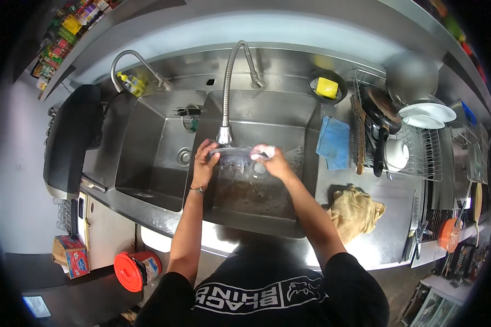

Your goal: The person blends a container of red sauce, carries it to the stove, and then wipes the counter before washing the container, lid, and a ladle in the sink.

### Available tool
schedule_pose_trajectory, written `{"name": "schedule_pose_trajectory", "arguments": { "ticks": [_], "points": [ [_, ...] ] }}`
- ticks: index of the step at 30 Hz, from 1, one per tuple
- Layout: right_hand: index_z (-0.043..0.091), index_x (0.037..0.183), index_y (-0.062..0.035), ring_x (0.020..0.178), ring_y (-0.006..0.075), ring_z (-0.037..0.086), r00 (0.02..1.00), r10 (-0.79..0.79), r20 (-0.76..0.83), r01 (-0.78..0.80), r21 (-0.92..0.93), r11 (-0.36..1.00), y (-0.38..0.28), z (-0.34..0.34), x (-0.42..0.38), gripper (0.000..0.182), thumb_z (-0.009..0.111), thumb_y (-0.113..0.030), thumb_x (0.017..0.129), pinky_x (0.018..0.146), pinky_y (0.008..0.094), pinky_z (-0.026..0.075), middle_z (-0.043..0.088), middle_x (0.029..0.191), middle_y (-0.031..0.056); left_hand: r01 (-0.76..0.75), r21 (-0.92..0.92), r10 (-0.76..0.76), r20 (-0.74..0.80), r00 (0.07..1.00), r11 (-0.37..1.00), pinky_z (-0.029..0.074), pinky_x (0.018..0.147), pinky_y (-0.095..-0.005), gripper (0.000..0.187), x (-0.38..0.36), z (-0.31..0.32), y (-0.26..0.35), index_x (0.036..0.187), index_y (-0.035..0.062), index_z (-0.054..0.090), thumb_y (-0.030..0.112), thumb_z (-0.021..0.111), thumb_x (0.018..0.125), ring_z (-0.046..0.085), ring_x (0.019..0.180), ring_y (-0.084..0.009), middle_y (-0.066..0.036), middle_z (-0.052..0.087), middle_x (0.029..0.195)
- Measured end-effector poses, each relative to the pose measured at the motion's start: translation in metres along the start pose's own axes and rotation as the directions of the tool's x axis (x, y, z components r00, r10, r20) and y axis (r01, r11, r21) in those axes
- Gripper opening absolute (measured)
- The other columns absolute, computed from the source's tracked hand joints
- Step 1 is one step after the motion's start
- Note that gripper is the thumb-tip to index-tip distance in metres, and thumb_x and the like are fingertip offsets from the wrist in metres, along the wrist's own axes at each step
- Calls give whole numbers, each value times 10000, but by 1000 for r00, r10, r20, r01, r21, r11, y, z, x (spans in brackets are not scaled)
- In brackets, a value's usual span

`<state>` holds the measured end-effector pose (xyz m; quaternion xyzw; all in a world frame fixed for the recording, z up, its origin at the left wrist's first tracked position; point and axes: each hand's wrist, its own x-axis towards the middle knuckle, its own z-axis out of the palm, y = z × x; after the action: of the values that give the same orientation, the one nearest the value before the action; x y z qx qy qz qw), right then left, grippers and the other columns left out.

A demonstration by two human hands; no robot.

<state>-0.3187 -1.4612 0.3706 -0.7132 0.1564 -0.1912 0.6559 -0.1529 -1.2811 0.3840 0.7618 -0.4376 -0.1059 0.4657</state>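
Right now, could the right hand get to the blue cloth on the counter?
Probably yes. The blue cloth lies flat just right of the sink, nothing between, but the right hand holds a sponge against a clear container.

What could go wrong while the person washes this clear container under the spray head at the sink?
1. The clear plastic container is held only at its edge by the left hand; wet, it may slip into the steel sink basin.
2. The right hand scrubs with a whitish sponge directly under the flexible metal spray faucet; water may splash onto the blue cloth on the counter.
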Motion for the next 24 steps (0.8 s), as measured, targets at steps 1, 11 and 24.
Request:
{"name": "schedule_pose_trajectory", "arguments": {
  "ticks": [1,11,24],
  "points": [
    [634,934,-54,763,138,587,997,-41,-68,43,18,999,-8,9,-8,171,617,-17,768,723,242,446,653,854,71,230,-408,-266,-35,963,884,328,937,-313,478,-5,4,13,1248,89,453,268,584,825,425,1143,-184,-75,518,1185],
    [628,1040,-100,980,269,565,908,-267,325,380,-363,851,-22,24,-25,325,586,3,734,866,333,437,619,1014,92,412,-911,-582,347,735,-23,437,842,-383,310,-41,41,-49,1170,53,477,202,475,898,520,1026,-227,-90,548,1118],
    [587,791,10,607,110,574,962,48,269,-116,242,963,-33,74,75,338,629,-325,811,576,270,480,588,636,70,419,-898,-449,323,833,131,421,867,-392,458,-31,37,-9,1303,126,367,338,452,906,511,1036,-194,-22,497,1195]
  ]
}}
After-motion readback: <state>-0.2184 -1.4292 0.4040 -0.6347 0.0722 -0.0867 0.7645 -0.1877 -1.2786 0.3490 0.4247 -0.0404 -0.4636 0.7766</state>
